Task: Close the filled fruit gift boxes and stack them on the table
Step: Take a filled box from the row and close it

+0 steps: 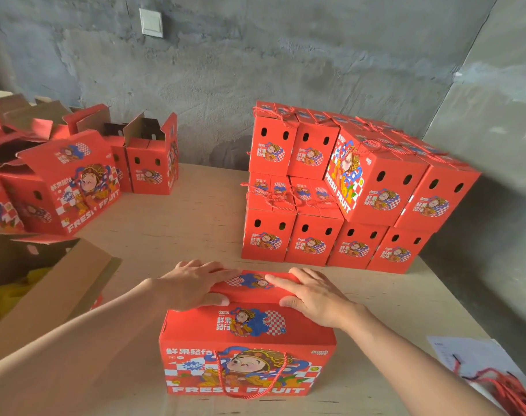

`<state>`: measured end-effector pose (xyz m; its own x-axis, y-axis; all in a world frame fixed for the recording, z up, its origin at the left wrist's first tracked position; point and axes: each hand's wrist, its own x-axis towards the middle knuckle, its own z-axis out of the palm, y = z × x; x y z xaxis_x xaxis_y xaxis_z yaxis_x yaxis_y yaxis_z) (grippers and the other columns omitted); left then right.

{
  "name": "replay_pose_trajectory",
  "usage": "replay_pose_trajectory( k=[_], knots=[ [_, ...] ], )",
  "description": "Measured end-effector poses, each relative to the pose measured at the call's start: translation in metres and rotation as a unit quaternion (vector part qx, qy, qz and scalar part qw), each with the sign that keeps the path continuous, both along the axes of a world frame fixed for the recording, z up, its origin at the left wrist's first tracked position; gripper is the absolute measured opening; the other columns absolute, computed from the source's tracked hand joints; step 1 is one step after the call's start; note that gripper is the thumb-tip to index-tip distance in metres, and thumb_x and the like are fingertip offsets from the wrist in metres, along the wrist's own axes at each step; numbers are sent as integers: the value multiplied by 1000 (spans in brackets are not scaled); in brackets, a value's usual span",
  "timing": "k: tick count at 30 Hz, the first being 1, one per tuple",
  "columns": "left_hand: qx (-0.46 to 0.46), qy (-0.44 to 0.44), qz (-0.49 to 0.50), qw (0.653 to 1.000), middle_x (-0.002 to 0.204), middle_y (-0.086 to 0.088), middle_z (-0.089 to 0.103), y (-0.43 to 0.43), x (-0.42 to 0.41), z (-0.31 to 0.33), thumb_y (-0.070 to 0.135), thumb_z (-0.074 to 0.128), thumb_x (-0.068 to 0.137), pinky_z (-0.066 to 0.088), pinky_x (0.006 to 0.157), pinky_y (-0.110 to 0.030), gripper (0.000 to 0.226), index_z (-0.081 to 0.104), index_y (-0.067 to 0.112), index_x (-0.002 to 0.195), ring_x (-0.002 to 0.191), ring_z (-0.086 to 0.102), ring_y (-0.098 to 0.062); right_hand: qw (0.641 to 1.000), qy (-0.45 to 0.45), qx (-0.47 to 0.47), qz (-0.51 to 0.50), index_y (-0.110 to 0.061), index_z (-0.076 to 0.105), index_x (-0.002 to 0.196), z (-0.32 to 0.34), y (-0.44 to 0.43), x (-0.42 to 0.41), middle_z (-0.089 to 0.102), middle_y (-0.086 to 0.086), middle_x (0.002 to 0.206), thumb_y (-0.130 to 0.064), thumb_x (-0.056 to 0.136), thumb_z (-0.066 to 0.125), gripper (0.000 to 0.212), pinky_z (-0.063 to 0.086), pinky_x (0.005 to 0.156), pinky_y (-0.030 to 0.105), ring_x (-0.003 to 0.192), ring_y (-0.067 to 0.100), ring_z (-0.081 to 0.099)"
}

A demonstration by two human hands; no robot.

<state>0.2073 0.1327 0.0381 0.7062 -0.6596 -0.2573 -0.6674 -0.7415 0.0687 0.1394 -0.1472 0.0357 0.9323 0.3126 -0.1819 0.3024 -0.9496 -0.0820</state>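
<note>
A red fruit gift box [249,364] printed with a cartoon figure and "FRESH FRUIT" stands on the wooden table [177,235] right in front of me. A red rope handle hangs down its front face. My left hand [192,285] lies flat on the left of its far top flap [252,291], thumb at the fold. On the right of that flap rests my right hand [312,295], fingers straight. Both palms press the flap down. A stack of closed red boxes [339,190] stands two layers high at the back right.
Several open red boxes [75,172] with raised flaps stand at the back left. A brown carton [45,289] with yellow contents sits at the left edge. Red rope handles [507,388] and a white sheet lie at the right front corner. A grey wall runs behind.
</note>
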Motion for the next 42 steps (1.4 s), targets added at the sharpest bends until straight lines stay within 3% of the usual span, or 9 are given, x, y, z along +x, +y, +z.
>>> replay_pose_trajectory(
  k=[8,13,19,23,29,33,36,39,42],
  knots=[
    [13,4,-27,1000,155,9,13,6,2,-2,69,22,86,22,111,-36,68,-5,47,145,128,30,-21,1000,-2,-4,28,-72,-11,126,-1,-7,3,20,2,153,-75,78,4,50,13,114,41,140,20,13],
    [4,-9,-52,999,156,12,3,15,4,-4,76,2,72,13,115,-32,81,-9,44,145,137,18,-16,1000,12,28,8,-76,-9,123,-5,-9,0,14,-3,152,-69,85,9,42,10,115,42,140,19,7],
    [-22,-46,12,999,146,12,-37,6,-8,-24,77,-30,60,-20,110,-50,72,-35,52,127,138,-32,-17,998,31,45,15,-76,-15,121,-17,-6,0,-27,-11,153,-62,94,9,40,-24,110,41,139,15,-32],
    [18,-51,54,997,142,8,-39,-1,-3,-19,61,-7,88,-22,108,-55,53,-33,46,131,135,-35,-22,997,51,66,9,-75,-9,121,-12,-6,9,-24,-12,154,-53,99,14,39,-24,109,39,139,12,-30],
    [-5,-89,106,990,155,1,-23,-29,-70,-24,47,5,99,-19,111,-47,59,-6,21,151,137,-29,-19,979,-11,202,-5,-51,38,135,-24,-19,6,17,-10,157,-30,100,37,41,-1,116,34,143,6,6],
    [-52,-112,83,989,137,-11,50,-58,-124,-30,58,2,95,24,103,-43,83,58,7,127,126,49,-25,965,-25,258,-44,-41,51,127,-23,-25,7,44,-14,133,-36,96,48,32,26,110,31,126,1,33],
    [-57,-144,58,986,126,-6,62,-52,-115,-24,60,4,95,26,98,-48,81,65,12,119,115,59,-27,969,-60,230,-71,-41,51,129,-23,-22,2,50,-11,121,-40,95,47,34,31,100,24,120,5,38],
    [-47,-135,63,988,146,-5,41,-46,-86,-21,65,-5,89,13,107,-66,81,48,26,137,134,34,-38,969,-110,168,-145,-44,44,134,-25,-16,-7,50,-4,118,-49,94,42,41,34,97,26,119,13,41],
    [-92,-89,178,976,153,5,-22,-51,-50,-35,76,-14,75,-15,107,-57,75,-10,46,143,143,-17,-30,966,-109,93,-214,-43,32,141,-25,-7,-21,45,7,127,-58,92,35,51,33,101,34,124,26,37]
  ],
)
